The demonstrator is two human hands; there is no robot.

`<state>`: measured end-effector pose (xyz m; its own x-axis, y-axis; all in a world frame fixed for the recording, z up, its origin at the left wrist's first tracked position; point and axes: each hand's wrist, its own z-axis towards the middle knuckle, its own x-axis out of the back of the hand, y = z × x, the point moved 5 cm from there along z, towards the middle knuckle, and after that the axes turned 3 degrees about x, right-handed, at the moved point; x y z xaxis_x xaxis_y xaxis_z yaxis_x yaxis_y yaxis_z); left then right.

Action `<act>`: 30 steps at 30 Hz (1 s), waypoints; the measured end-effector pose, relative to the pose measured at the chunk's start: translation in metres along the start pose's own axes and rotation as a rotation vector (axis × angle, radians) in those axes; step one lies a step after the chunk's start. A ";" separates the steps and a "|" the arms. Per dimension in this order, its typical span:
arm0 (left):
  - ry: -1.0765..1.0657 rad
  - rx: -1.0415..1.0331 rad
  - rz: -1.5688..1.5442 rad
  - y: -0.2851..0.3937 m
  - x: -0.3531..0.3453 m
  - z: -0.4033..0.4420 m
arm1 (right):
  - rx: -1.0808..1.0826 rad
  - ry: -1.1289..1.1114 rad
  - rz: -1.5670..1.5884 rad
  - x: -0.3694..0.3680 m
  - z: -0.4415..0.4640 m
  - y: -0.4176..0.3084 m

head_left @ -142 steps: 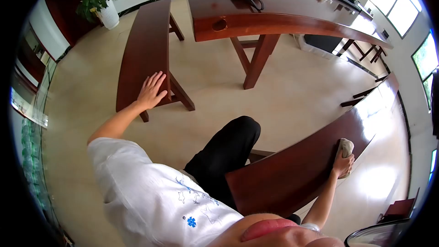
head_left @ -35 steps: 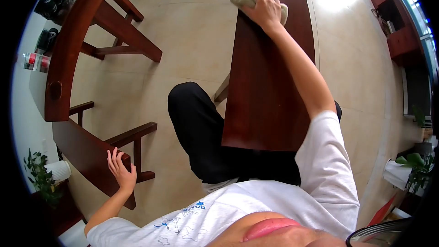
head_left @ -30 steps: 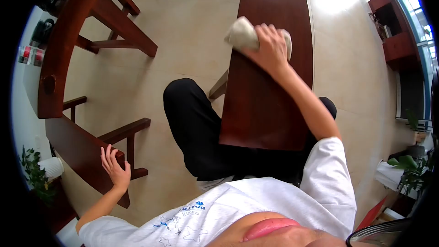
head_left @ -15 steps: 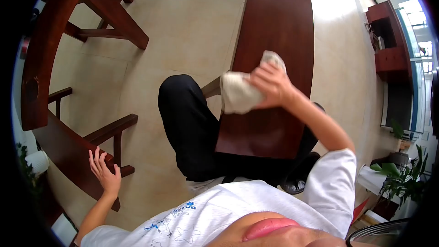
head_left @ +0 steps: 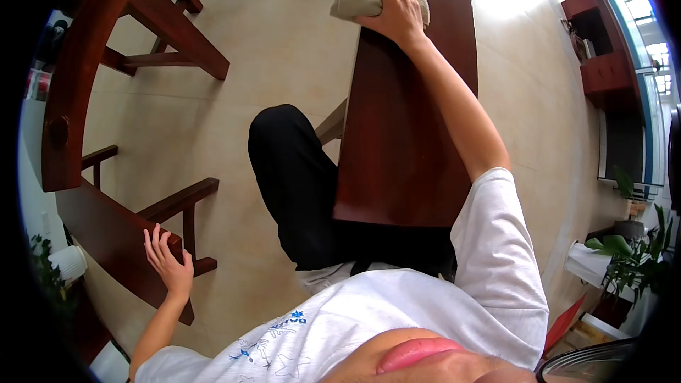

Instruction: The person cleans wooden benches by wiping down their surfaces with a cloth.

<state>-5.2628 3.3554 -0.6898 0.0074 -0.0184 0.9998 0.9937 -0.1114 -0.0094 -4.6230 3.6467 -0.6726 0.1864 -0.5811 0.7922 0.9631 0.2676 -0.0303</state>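
A long dark-red wooden bench [head_left: 415, 142] runs away from me, and my legs straddle its near end. My right hand [head_left: 397, 15] presses a bunched beige cloth [head_left: 356, 1] onto the bench's far part, with my arm stretched out. One end of the cloth hangs past the bench's left edge. At the lower left, my left hand [head_left: 170, 261] rests with fingers spread on the edge of a second dark wooden bench [head_left: 113, 241], holding nothing.
A curved wooden table [head_left: 67, 113] with thick legs stands at the left. Wooden cabinets [head_left: 606, 78] line the right wall. Potted plants [head_left: 635, 252] stand at the lower right, and a white pot [head_left: 69, 264] is at the lower left. Pale tiles [head_left: 284, 35] cover the floor.
My right hand has slid the cloth away from me along the bench, from its near half to its far part. My left hand stays on the second bench.
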 end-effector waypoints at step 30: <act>-0.001 -0.014 0.016 -0.004 -0.006 0.003 | 0.322 -0.162 0.510 0.070 -0.082 -0.124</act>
<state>-5.2668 3.3584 -0.6961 0.0234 -0.0192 0.9995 0.9918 -0.1250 -0.0256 -4.7135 3.5100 -0.6632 0.5512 -0.2023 0.8095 0.6490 0.7136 -0.2636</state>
